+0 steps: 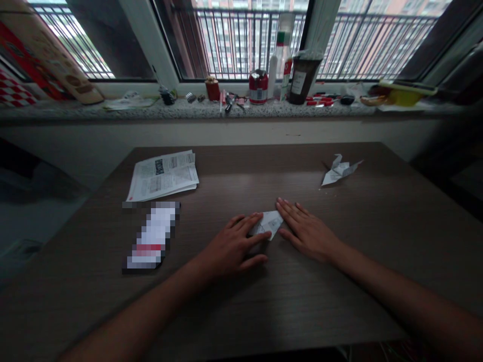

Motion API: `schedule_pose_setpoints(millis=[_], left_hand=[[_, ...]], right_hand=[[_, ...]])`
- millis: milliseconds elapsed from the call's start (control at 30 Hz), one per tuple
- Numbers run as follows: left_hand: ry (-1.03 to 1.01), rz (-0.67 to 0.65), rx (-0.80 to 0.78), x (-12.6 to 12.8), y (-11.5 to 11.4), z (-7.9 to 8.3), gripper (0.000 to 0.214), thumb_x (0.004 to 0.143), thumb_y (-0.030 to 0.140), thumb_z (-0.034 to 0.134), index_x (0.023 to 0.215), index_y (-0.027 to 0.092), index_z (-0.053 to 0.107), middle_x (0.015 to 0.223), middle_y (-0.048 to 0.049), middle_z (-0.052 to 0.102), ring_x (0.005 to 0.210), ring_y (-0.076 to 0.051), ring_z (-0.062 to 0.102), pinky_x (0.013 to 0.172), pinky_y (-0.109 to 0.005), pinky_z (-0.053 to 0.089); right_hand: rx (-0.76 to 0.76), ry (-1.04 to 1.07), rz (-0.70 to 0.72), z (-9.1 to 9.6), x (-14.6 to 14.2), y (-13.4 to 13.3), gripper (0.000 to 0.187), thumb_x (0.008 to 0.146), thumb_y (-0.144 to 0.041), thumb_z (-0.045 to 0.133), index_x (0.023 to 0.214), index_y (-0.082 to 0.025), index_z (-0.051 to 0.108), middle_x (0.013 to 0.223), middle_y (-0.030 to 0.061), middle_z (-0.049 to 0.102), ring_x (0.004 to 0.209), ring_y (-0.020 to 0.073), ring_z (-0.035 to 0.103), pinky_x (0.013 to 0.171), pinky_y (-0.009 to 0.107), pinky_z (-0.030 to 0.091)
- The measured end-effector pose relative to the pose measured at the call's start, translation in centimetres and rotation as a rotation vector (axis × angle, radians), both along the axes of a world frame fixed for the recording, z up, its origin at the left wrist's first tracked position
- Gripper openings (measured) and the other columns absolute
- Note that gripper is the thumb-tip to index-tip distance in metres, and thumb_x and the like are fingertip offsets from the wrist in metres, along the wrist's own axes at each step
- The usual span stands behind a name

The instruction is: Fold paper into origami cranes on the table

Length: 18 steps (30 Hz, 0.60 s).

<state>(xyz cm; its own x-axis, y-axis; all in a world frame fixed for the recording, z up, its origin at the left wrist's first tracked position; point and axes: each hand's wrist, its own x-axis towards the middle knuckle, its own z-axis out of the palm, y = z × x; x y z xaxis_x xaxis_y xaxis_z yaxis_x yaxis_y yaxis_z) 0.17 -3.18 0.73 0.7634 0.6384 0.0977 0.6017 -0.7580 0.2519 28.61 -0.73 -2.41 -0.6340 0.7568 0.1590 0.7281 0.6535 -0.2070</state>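
Observation:
A small folded piece of printed paper (268,222) lies flat on the brown table, between my two hands. My left hand (239,242) rests on its left side, fingers spread, with the fingertips on the paper and the thumb on the tabletop. On the other side, my right hand (307,229) lies flat with its fingers stretched out, fingertips at the paper's right edge. Parts of the paper are hidden under the fingers. A folded paper crane (339,171) stands farther back on the right.
A folded newspaper (164,176) lies at the back left of the table (234,311). Nearer sits a pixelated phone-shaped object (153,236). Along the windowsill (181,111) stand a red can (258,86), a lidded dark cup (302,78), a bottle (285,65) and small clutter.

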Motion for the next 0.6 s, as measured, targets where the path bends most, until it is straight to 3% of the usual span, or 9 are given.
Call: schedule_pose_setpoints(millis=[467, 600], left_hand=[[0.027, -0.017, -0.006, 0.16, 0.27, -0.21, 0.052, 0.105, 0.054, 0.052, 0.151, 0.029, 0.051, 0.168, -0.0141, 0.032, 0.155, -0.035, 0.03, 0.126, -0.058, 0.022], [0.013, -0.008, -0.006, -0.11, 0.52, -0.21, 0.047, 0.106, 0.051, 0.052, 0.147, 0.029, 0.055, 0.169, -0.0114, 0.031, 0.156, -0.033, 0.029, 0.128, -0.056, 0.017]], right_hand=[[0.011, 0.007, -0.025, -0.27, 0.71, 0.1, 0.072, 0.109, -0.049, 0.039, 0.168, -0.027, 0.003, 0.171, 0.0064, 0.022, 0.158, 0.0262, 0.024, 0.129, 0.051, 0.025], [-0.005, -0.012, -0.001, -0.02, 0.89, 0.05, 0.063, 0.11, -0.047, 0.038, 0.167, -0.032, 0.016, 0.173, 0.0042, 0.018, 0.158, 0.027, 0.022, 0.128, 0.053, 0.025]])
